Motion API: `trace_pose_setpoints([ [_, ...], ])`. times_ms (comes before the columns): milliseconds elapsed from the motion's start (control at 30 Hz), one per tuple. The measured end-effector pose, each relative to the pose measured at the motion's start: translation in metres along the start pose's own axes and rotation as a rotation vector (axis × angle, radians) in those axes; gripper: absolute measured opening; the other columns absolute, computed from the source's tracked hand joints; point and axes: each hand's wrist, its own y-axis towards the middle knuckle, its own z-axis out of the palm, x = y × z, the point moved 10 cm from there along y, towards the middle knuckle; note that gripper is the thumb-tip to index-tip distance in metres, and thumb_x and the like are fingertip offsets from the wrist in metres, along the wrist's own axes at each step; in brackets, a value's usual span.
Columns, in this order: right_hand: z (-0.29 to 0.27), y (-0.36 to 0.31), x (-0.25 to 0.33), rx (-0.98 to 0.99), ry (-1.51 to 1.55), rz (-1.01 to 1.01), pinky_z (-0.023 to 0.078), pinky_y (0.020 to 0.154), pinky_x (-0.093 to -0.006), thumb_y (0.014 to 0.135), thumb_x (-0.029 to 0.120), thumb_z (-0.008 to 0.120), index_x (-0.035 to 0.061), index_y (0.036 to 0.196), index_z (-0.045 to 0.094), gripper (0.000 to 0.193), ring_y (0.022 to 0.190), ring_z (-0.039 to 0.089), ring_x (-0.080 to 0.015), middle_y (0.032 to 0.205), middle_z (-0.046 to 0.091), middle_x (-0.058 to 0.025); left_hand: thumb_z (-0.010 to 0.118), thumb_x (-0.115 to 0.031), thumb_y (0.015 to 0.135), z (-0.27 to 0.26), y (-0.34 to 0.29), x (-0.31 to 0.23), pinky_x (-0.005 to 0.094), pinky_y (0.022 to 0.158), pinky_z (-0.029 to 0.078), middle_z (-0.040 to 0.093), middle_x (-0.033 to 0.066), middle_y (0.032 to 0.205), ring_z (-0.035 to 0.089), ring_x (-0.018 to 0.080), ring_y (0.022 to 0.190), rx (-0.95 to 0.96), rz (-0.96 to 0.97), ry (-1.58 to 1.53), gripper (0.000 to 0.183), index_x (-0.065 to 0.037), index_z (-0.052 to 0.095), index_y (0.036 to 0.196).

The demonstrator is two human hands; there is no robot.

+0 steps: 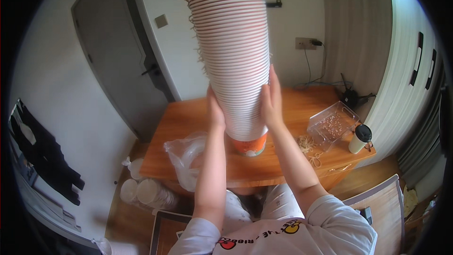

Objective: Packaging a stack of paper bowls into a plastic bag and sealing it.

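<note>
A tall stack of nested paper cups (231,42) rises above the wooden table, its many white rims showing with thin reddish bands between them. Its lowest part is an orange printed cup wall (250,145) over the tabletop; whether it touches the wood I cannot tell. My left hand (216,112) is pressed to the stack's left side and my right hand (272,101) to its right side, both in the lower half. Short loops of thin cord (200,52) stick out along the left edge of the rims. My left fingers are partly hidden behind the stack.
On the wooden table (292,113) a crumpled clear plastic bag (181,153) lies left. At right are a bundle of beige cords (306,144), a clear tray (332,125) of small bits and a black-lidded cup (361,139). More white stacks (151,193) lie on the floor at left.
</note>
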Motion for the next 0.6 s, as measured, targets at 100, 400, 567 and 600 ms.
trace_pose_setpoints([
  [100, 0.0, -0.019, 0.008, 0.019, -0.201, -0.082, 0.018, 0.118, -0.0425, 0.097, 0.019, 0.046, -0.0029, 0.15, 0.021, 0.063, 0.144, 0.025, -0.0376, 0.155, 0.024, -0.0246, 0.027, -0.047, 0.105, 0.001, -0.013, 0.014, 0.0345, 0.108, 0.036, 0.048, 0.0074, 0.143, 0.046, 0.02, 0.129, -0.026, -0.006, 0.009, 0.058, -0.006, 0.039, 0.145],
  [400, 0.004, -0.123, -0.018, 0.053, -0.462, -0.102, 0.016, 0.117, -0.0506, 0.092, 0.024, 0.058, -0.0009, 0.149, 0.025, 0.071, 0.144, 0.017, -0.0455, 0.156, 0.015, -0.0289, 0.029, -0.044, 0.103, -0.048, -0.07, 0.076, 0.0335, 0.108, 0.034, 0.048, 0.0087, 0.142, 0.046, 0.0206, 0.129, -0.202, -0.016, 0.114, 0.058, -0.003, 0.041, 0.142],
  [567, 0.014, -0.167, -0.036, 0.168, -0.546, 0.009, 0.012, 0.115, -0.0589, 0.091, 0.026, 0.059, 0.0013, 0.151, 0.022, 0.074, 0.146, 0.012, -0.0451, 0.157, 0.011, -0.0278, 0.024, -0.046, 0.104, -0.1, -0.121, 0.13, 0.0304, 0.087, 0.048, 0.06, 0.0082, 0.121, 0.058, 0.0169, 0.105, -0.366, -0.126, 0.114, 0.055, -0.005, 0.051, 0.129],
  [600, 0.014, -0.166, -0.035, 0.166, -0.531, 0.016, 0.011, 0.114, -0.0615, 0.091, 0.027, 0.059, 0.0009, 0.15, 0.023, 0.074, 0.146, 0.011, -0.0451, 0.157, 0.011, -0.0282, 0.022, -0.052, 0.104, -0.102, -0.125, 0.141, 0.0285, 0.081, 0.05, 0.061, 0.0055, 0.116, 0.059, 0.0139, 0.099, -0.305, -0.175, 0.19, 0.058, -0.009, 0.051, 0.13],
])
